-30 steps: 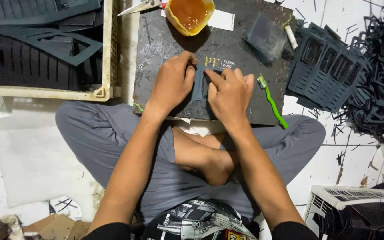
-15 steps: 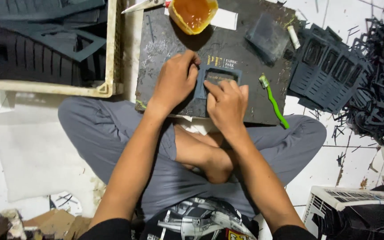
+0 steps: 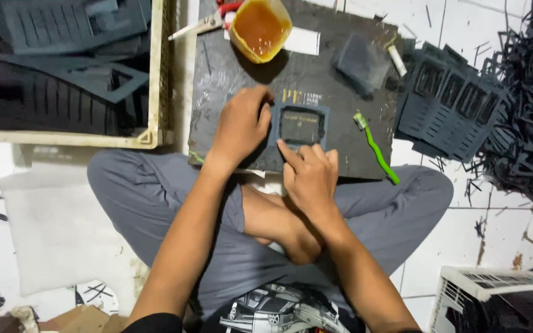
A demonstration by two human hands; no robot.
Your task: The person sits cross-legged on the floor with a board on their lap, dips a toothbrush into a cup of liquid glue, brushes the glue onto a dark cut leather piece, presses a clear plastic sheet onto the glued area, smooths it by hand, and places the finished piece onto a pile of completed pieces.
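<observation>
Our right hand [image 3: 309, 176] has slid back off the small dark foam frame [image 3: 301, 125], fingertips now pressing only its near edge; the frame lies flat on the dark work board [image 3: 229, 68]. Our left hand [image 3: 240, 123], fingers curled, pins its left edge, gripping nothing.

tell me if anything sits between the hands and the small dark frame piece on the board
Nothing visible does. The left hand rests on the left edge of the dark frame piece, and the right hand presses its lower edge with a fingertip. The green toothbrush and the cup of amber glue lie apart on the black board.
</observation>
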